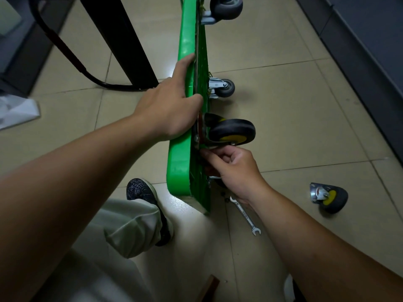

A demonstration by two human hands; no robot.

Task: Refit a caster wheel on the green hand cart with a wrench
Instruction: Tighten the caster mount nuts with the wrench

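The green hand cart (178,164) stands on its edge on the tiled floor, wheels facing right. My left hand (172,105) grips its upper rim, fingers curled over the edge. A black caster wheel (232,131) with a yellow hub sits against the cart's underside near the middle. Just below it, my right hand (231,168) has its fingers curled at the caster's mounting plate; what they pinch is hidden. A silver wrench (245,215) lies on the floor under my right wrist. A second loose caster (329,198) with a yellow hub lies on the floor to the right.
Two grey casters (225,88) (226,6) are mounted farther along the cart. A black table leg (128,44) and the cart's black handle tube (72,55) stand left. My shoe (144,192) and trouser leg are below the cart. A dark cabinet (359,51) runs along the right.
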